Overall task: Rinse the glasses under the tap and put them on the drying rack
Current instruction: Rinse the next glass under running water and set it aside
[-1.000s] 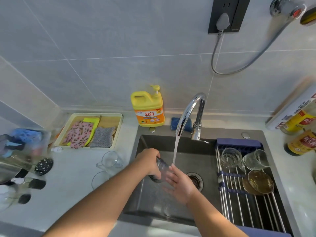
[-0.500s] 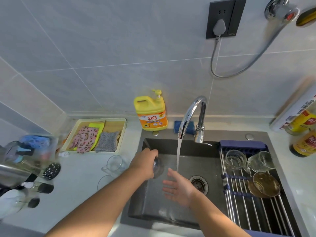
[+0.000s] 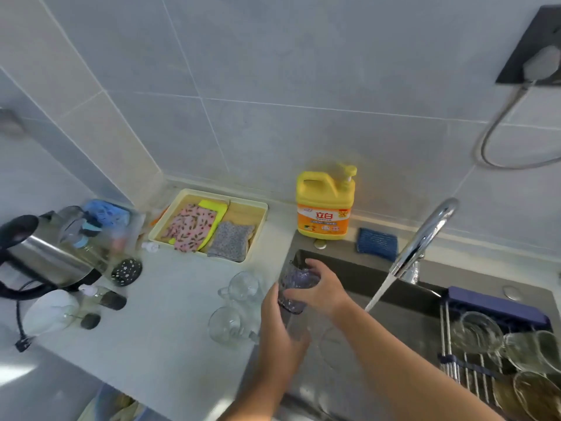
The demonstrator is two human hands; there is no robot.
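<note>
Purple glass (image 3: pixel 299 279) grasped by my left grip (image 3: pixel 282 329) and right grip (image 3: pixel 321 294); two glasses (image 3: pixel 243 287) left on bench (image 3: pixel 182 299) (rack (image 3: pixel 449 360) holds several).

1. My right hand (image 3: pixel 321 291) curls over the upper part of a dark, patterned glass (image 3: pixel 296 285), and my left hand (image 3: pixel 280 326) grips it from below.
2. The glass is over the left edge of the sink (image 3: pixel 358 278), apart from the water stream (image 3: pixel 379 291) running from the tap (image 3: pixel 425 238).
3. A clear mug (image 3: pixel 243 285) and a second mug (image 3: pixel 226 325) sit on the tabletop (image 3: pixel 170 314), just left of my hands.
4. The drying rack (image 3: pixel 455 369) spans the sink's right side and carries several rinsed glasses (image 3: pixel 478 331).
5. A yellow detergent bottle (image 3: pixel 324 205) stands behind the sink, with a tray (image 3: pixel 258 226) of cloths to its left.
</note>
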